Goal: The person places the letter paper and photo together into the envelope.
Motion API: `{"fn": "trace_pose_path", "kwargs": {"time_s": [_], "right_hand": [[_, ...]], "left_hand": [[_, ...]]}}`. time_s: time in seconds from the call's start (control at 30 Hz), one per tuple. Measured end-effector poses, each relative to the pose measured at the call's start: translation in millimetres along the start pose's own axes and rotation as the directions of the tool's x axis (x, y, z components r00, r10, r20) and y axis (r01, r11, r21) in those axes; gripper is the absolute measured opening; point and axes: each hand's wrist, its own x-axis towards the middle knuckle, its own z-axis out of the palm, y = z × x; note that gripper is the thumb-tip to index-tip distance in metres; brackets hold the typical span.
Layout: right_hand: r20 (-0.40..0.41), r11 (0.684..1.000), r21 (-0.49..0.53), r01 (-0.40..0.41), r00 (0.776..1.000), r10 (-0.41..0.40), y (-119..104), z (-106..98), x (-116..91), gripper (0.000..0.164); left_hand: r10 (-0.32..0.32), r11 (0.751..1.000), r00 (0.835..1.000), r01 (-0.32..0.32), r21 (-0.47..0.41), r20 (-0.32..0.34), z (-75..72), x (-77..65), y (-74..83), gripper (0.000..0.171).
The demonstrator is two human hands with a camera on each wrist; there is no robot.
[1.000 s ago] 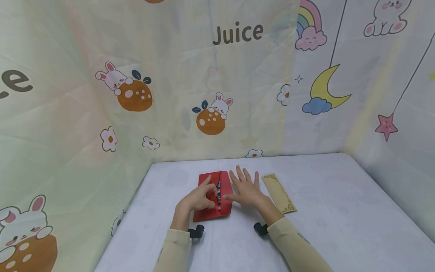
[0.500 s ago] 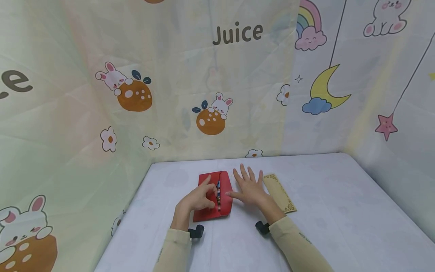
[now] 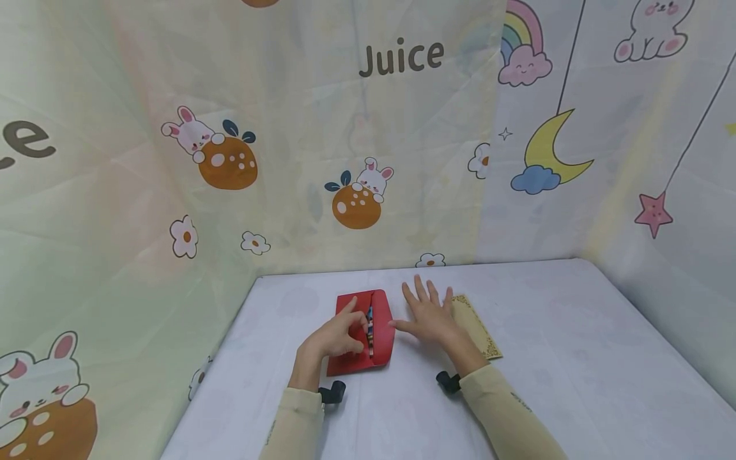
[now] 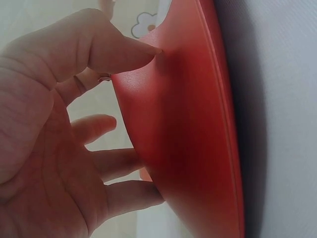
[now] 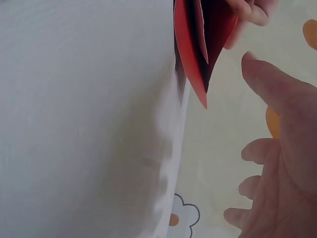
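A red envelope (image 3: pixel 345 364) lies on the table, its flap (image 3: pixel 384 345) turned out to the right. Colourful contents (image 3: pixel 370 332) show in its slit. My left hand (image 3: pixel 333 333) holds the envelope's front panel; in the left wrist view the thumb (image 4: pixel 133 54) presses the bulging red surface, with the other fingers along its far side. Right of the flap, my right hand (image 3: pixel 431 319) hovers with fingers spread and holds nothing. Its thumb tip overlaps the flap's edge in the head view. In the right wrist view, the thumb (image 5: pixel 277 84) is apart from the red paper (image 5: pixel 190 54).
A gold card with a patterned border (image 3: pixel 474 326) lies on the white table (image 3: pixel 552 358), partly behind the right hand. Cartoon-printed curtains (image 3: pixel 299 128) enclose the table at the back and sides. Black wrist mounts (image 3: pixel 332 392) sit on both wrists.
My right hand has moved right, away from the envelope's flap, and covers more of the gold card. The left hand and the envelope have stayed in place.
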Motion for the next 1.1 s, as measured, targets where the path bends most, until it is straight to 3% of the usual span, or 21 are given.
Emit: {"fn": "trace_pose_path", "kwargs": {"time_s": [1.1], "right_hand": [[0.011, 0.996, -0.003, -0.084, 0.996, 0.084, 31, -7, 4, 0.097]], "left_hand": [[0.005, 1.000, 1.000, -0.005, -0.008, 0.011, 0.0, 0.2, -1.0, 0.031]]}}
